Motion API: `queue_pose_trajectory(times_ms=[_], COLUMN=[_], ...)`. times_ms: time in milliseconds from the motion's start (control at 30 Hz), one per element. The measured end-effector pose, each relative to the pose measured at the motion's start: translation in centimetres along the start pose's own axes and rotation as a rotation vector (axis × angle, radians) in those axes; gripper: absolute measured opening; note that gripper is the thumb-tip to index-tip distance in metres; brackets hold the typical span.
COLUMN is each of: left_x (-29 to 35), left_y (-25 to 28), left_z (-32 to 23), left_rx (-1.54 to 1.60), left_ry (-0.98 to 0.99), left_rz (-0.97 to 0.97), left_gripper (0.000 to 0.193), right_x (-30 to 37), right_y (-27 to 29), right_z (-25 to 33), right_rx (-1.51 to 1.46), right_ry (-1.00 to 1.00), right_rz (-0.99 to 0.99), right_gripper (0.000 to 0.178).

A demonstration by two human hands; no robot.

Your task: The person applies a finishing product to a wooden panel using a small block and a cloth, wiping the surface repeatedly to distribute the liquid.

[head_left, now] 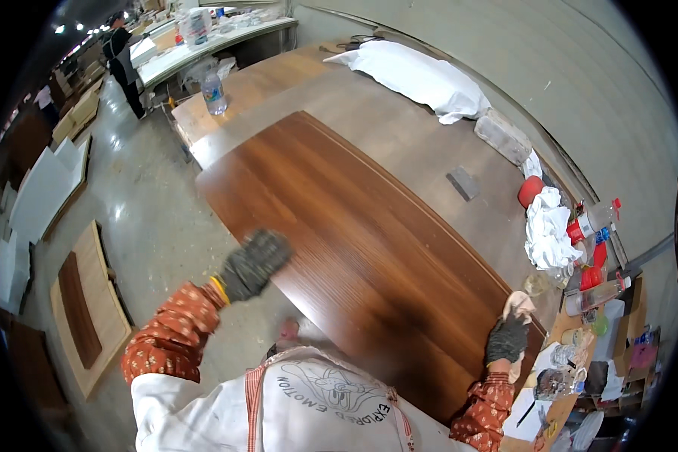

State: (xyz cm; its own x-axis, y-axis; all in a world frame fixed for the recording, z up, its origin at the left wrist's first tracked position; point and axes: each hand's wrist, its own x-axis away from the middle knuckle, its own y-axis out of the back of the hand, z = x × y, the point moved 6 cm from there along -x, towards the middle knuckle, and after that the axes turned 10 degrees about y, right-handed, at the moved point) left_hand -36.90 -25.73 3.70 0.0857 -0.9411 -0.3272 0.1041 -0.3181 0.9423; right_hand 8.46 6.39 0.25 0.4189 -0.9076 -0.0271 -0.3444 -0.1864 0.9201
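A brown wood-grain panel (346, 226) lies at a slant across the bench in front of me. My left hand (256, 264), in a dark grey work glove, is over the panel's near left edge; motion blurs its fingers, and whether it touches the wood I cannot tell. At the panel's right end, my right hand (507, 339), gloved alike, is closed on a crumpled beige cloth (520, 305). Patterned orange-red sleeves cover both forearms.
A grey block (462, 183) sits beyond the panel. White sheeting (422, 75) lies along the wall. Crumpled white paper (548, 230) and plastic bottles (599, 295) crowd the right side. Another bottle (214, 94) stands far left. A person (120, 60) stands in the background.
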Motion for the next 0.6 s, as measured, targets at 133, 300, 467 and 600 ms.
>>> queue_pose_trajectory(times_ms=[133,300,467,600], left_x=[-2.3,-2.5,-1.8,-1.9], left_y=[-0.9,-1.7,-1.7,-1.2], left_z=[-3.3,-3.6,-4.2,-3.3], left_rx=[0.139,0.221,0.197,0.337], left_ry=[-0.227,-0.266,-0.197,-0.17], left_rz=[-0.034,-0.036,-0.183,-0.238], left_gripper=[0.057,0.041,0.048,0.053], right_x=[0.9,-2.4,-8.4,-14.7], right_y=[7.3,13.5,16.0,18.7], right_z=[12.8,21.7,24.9,35.5], right_rx=[0.211,-0.317,-0.341,-0.197], right_ry=[0.332,0.304,0.165,0.429], right_rz=[-0.139,-0.238,-0.114,-0.237], right_gripper=[0.057,0.051,0.049,0.046])
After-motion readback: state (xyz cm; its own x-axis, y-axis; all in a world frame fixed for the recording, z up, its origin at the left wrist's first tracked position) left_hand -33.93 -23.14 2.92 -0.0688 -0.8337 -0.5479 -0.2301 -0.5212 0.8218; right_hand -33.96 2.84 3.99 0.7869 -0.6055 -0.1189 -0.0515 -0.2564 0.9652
